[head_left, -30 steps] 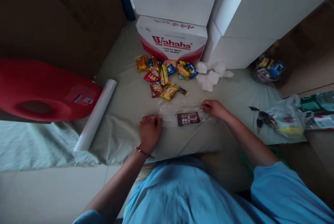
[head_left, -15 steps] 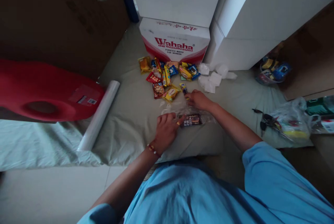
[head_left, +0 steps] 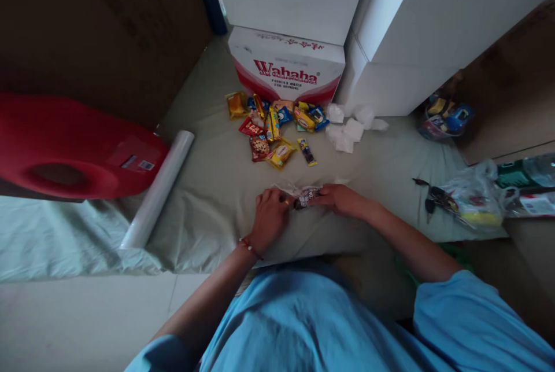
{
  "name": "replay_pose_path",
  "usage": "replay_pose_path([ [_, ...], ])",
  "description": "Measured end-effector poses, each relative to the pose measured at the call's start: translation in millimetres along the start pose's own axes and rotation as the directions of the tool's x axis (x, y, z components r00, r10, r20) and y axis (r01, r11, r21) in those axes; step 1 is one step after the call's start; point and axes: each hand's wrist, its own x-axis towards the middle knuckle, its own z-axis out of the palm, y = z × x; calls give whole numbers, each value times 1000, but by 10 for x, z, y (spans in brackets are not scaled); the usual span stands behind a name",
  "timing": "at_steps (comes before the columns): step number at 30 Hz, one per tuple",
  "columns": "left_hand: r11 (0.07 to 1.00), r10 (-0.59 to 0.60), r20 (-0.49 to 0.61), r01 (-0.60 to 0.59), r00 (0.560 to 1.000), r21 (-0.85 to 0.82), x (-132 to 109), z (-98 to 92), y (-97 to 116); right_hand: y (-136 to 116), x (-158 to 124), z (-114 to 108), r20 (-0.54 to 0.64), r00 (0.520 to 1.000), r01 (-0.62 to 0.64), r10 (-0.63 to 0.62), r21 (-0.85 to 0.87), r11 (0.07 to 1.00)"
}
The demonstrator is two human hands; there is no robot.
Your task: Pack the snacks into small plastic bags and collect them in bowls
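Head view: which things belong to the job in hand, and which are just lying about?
In the job:
- left hand
- right hand
- cocoa packet
- crumpled clear film

Apparently lying about:
- snack packets
- plastic roll, perhaps related
- red container
- Wahaha box

Seemingly a home's storage corner: water carton [head_left: 284, 74], cardboard box [head_left: 99, 30], cloth-covered surface [head_left: 212, 187].

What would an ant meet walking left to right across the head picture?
Red plastic container, long whitish roll, bare left hand, dark brown cocoa packet, bare right hand, crumpled clear plastic bag, green-labelled plastic bottle.
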Motion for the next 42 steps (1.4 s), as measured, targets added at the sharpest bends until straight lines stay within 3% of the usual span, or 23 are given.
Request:
replay_pose_path([
  [3, 955, -134, -189, 76, 973, -287, -87, -12, -213, 37, -39, 126, -26, 1000, -2, 2, -3, 1000],
  [6, 880, -324, -324, 157, 889, -447, -22, -71, -319, 25, -19, 171, -76, 997, 21, -21, -3, 1000],
  [8, 873, -305, -282, 149, 910, -464, 106, -124, -289, 1, 9, 172, -106, 994, 40, -37, 17, 999],
  [10, 890, -206, -178, 109, 962, -444, 238, -178, -214, -19, 37, 163, -119, 993, 31, -26, 41, 999],
  [12, 925, -102, -114, 53, 988, -376, 296, -231, -149, -30, 58, 149, -117, 993, -1, 8, 62, 998],
  [16, 964, 103, -83, -120, 991, -237, 82, -312, -189, -37, 72, 138, -142, 988, -44, 64, 135, 990],
  [19, 968, 202, 52, -191, 978, -162, -167, -316, -294, -40, 70, 163, -158, 984, -57, 80, 143, 988],
  [20, 976, 159, 63, -147, 985, -163, -220, -304, -306, -41, 70, 176, -161, 984, -60, 81, 135, 989],
  [22, 985, -50, 8, 50, 999, -165, -254, -263, -275, -49, 72, 204, -165, 983, -62, 81, 119, 991],
  [24, 960, -266, -95, 255, 959, -117, -206, -208, -194, -60, 76, 225, -170, 981, -69, 88, 112, 991],
  [26, 938, -342, -151, 347, 927, 8, -124, -159, -114, -70, 81, 234, -169, 981, -82, 99, 105, 991],
  [28, 938, -307, -143, 325, 941, 120, -62, -136, -69, -74, 88, 233, -161, 981, -93, 107, 95, 991],
  [30, 959, -253, -107, 263, 962, 100, -41, -151, -49, -73, 94, 228, -145, 983, -99, 112, 90, 991],
  [33, 952, -281, -29, 274, 959, -138, -44, -225, 26, -74, 105, 220, -127, 984, -114, 126, 94, 989],
  [37, 843, -376, 66, 371, 924, -389, 62, -252, 271, -106, 127, 217, -117, 985, -116, 128, 105, 988],
  [42, 932, -113, -19, 100, 993, -349, 297, -61, 479, -151, 115, 236, -134, 981, -128, 143, 110, 986],
])
